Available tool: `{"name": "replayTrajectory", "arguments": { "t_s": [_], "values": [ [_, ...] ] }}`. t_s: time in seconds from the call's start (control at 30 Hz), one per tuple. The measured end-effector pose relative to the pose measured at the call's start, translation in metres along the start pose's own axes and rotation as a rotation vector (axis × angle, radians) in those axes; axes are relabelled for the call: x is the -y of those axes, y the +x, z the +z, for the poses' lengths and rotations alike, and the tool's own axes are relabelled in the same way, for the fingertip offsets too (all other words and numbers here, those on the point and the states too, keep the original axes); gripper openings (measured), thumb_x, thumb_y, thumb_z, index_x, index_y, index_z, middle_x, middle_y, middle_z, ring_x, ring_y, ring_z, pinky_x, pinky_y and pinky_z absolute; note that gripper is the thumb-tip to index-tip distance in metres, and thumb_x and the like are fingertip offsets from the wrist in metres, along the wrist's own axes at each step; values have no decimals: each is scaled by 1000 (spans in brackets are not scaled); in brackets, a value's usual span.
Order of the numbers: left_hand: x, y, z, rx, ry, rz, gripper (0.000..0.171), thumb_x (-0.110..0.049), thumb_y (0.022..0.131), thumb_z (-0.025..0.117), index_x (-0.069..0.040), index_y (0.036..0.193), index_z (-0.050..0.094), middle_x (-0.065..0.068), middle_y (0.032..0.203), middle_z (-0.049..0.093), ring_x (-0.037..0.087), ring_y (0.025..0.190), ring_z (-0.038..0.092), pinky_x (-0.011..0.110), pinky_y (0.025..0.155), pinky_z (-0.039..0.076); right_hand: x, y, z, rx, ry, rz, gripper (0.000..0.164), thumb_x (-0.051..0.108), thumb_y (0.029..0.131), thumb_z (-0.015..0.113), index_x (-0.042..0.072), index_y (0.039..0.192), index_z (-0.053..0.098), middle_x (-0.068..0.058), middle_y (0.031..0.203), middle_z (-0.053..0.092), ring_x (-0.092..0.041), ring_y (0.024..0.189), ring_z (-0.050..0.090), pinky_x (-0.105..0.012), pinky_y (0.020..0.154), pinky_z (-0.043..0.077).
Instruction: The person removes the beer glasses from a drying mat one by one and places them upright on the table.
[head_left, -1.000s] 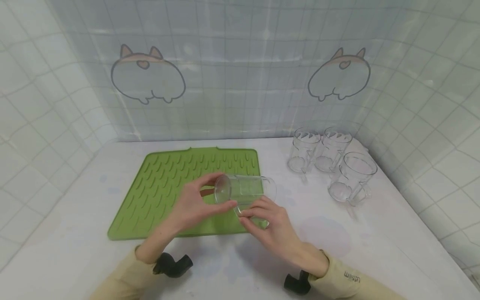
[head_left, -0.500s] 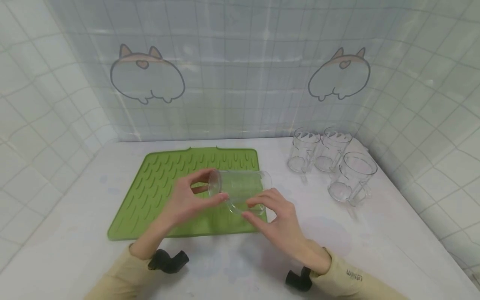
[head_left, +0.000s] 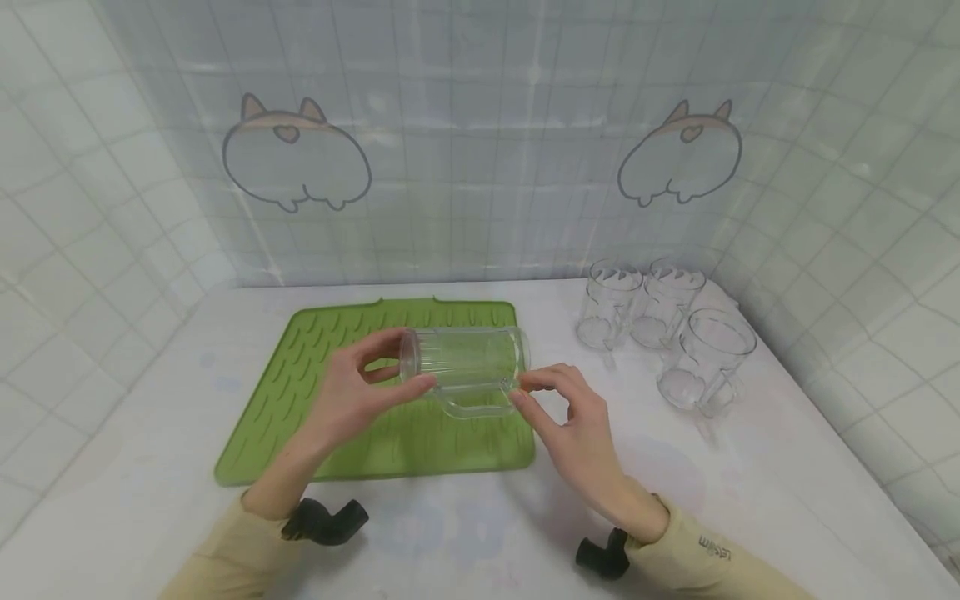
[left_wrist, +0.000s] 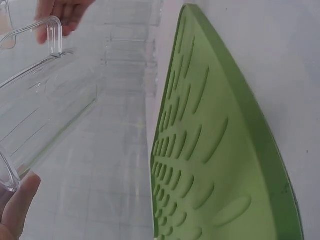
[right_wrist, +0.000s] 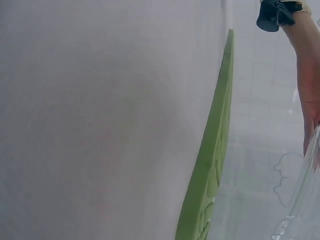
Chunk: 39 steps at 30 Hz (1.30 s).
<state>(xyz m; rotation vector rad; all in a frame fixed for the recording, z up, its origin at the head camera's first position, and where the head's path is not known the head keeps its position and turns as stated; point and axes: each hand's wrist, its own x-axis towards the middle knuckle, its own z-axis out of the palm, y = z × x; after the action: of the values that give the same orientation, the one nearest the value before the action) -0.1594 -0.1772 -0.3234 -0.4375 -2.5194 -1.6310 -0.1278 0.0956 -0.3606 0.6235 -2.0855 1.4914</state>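
Observation:
A clear glass mug [head_left: 472, 358] lies on its side in the air over the green ridged mat [head_left: 300, 433], its handle turned toward me. My left hand [head_left: 352, 383] grips the left end, with the thumb in front and the fingers behind. At the right end, my right hand [head_left: 581, 425] pinches near the end of the handle with thumb and index finger. The left wrist view shows the mug [left_wrist: 45, 95] above the level of the mat, with the right hand's fingers [left_wrist: 70, 17] behind the handle. Only part of the mug [right_wrist: 305, 200] enters the right wrist view.
Three more glass mugs stand upright at the back right, one nearer [head_left: 705, 358] and two behind, one of them [head_left: 609, 304] on the left. A white tiled wall [head_left: 480, 167] with cartoon drawings closes the back. Black wrist mounts [head_left: 326, 521] hang beneath both sleeves.
The mug has moved left and slightly away from me, held in the left hand. My right fingers have shifted from the middle of the handle to its right end.

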Motion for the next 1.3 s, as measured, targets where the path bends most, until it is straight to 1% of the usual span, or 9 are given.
{"name": "replayTrajectory", "arguments": {
  "t_s": [0.1, 0.2, 0.3, 0.4, 0.5, 0.7, 0.9, 1.07, 1.3],
  "values": [
    [1, 0, 0, -9, 3, 2, 67, -24, 81, 85, -7, 139, 56, 9, 125, 65, 21, 118, 61, 20, 94, 56, 0, -2, -1, 55, -9, 130, 8, 17, 95, 69, 17, 102, 74, 9, 93, 68, -11, 94, 58, -23, 83, 49],
    [3, 0, 0, -10, 11, -2, 68, -25, 81, 85, -7, 139, 55, 9, 126, 64, 22, 119, 60, 20, 95, 56, 0, -2, -1, 125, -13, 248, 12, 25, 100, 63, 19, 97, 73, 10, 90, 67, -11, 90, 59, -28, 79, 49],
    [3, 1, 1, -14, 15, -1, 69, -25, 81, 85, -7, 140, 55, 9, 126, 64, 22, 120, 60, 20, 95, 56, 0, -2, -1, 185, 0, 341, 22, 32, 102, 58, 20, 92, 72, 8, 92, 69, -11, 93, 62, -33, 83, 51],
    [3, 1, 1, -18, 16, 5, 70, -25, 80, 85, -7, 140, 55, 9, 127, 64, 22, 120, 60, 20, 95, 56, 1, -1, -1, 226, 22, 403, 29, 35, 104, 53, 18, 90, 71, 5, 99, 72, -14, 103, 64, -39, 93, 51],
    [4, 2, 2, -6, 7, 11, 70, -24, 80, 86, -6, 140, 55, 10, 127, 64, 24, 121, 60, 23, 96, 56, 2, 0, -1, 237, 35, 431, 32, 35, 104, 52, 15, 90, 72, 2, 101, 74, -16, 107, 65, -41, 97, 50],
    [6, 2, 1, 38, -4, 14, 66, -21, 79, 86, -6, 136, 57, 11, 127, 65, 27, 118, 64, 34, 98, 57, 5, 3, -2, 203, 71, 427, 28, 34, 103, 56, 14, 91, 73, 2, 95, 73, -16, 106, 63, -41, 98, 49],
    [12, 2, -1, 114, -12, -16, 64, -22, 78, 87, -10, 134, 58, 9, 127, 66, 28, 117, 65, 37, 101, 56, 7, 4, -3, 172, 80, 458, 25, 36, 100, 61, 17, 90, 74, 3, 90, 71, -16, 101, 62, -38, 92, 46],
    [16, 2, 2, 158, -8, -36, 68, -27, 78, 87, -8, 135, 56, 13, 131, 63, 34, 121, 62, 48, 101, 54, 8, 5, -4, 148, 96, 484, 23, 38, 98, 64, 20, 92, 75, 3, 89, 70, -16, 98, 62, -35, 87, 46],
    [20, 3, 8, 183, 98, -74, 74, -30, 75, 89, -6, 136, 54, 13, 132, 61, 36, 123, 61, 48, 101, 55, 11, 7, -6, 136, 255, 581, 26, 34, 96, 68, 10, 102, 76, -6, 95, 72, -21, 100, 66, -37, 102, 50]
  ]
}}
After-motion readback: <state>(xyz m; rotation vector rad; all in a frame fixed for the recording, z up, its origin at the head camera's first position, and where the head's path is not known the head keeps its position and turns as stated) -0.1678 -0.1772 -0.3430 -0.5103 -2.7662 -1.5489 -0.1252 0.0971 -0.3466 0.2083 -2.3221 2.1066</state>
